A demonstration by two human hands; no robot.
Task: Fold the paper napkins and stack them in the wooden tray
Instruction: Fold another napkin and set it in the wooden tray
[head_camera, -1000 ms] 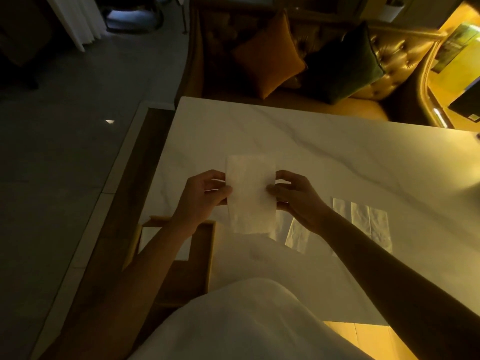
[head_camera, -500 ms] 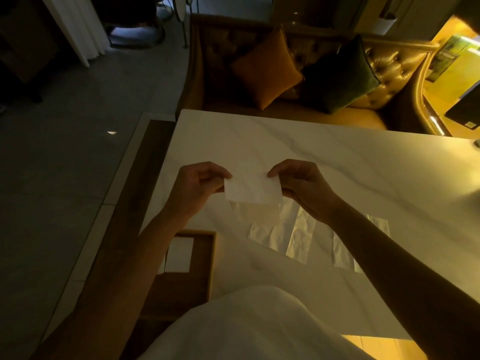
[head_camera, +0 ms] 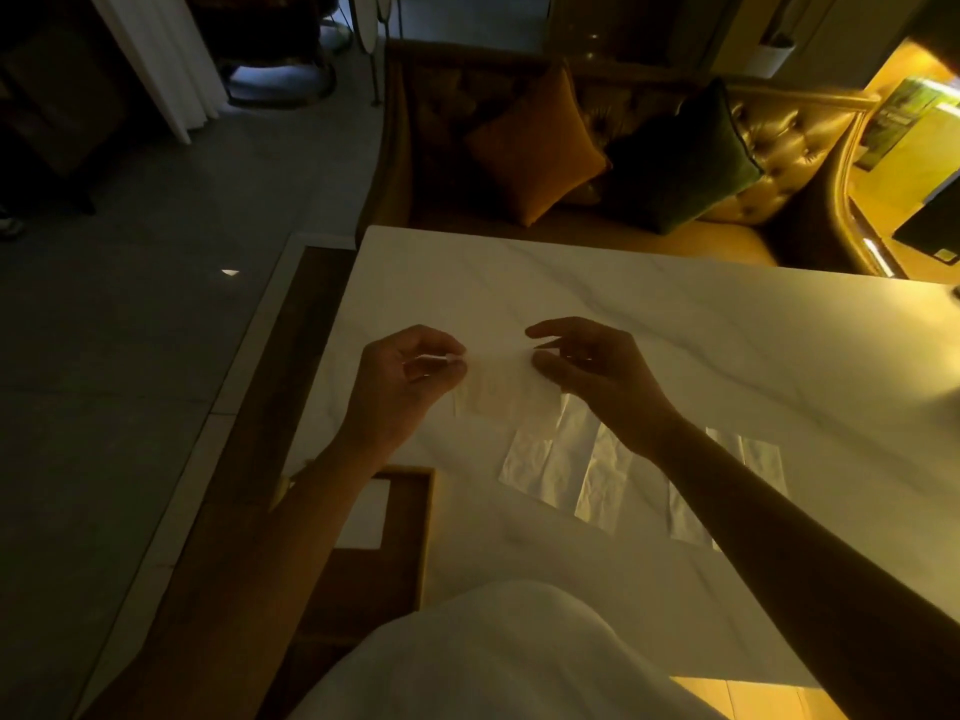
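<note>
The person wears a smooth, pale white cloth garment (head_camera: 498,662), which shows as a rounded, unpatterned mass low in the view. The left forearm (head_camera: 291,537) and right forearm (head_camera: 779,522) are bare, as are the left hand (head_camera: 410,376) and right hand (head_camera: 597,371).

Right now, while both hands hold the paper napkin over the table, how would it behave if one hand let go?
The napkin would probably flop: it hangs limp between the left hand and right hand. It is likely very light, since fingertip pinches carry it. It looks thin, almost see-through, so it may tear easily.
</note>
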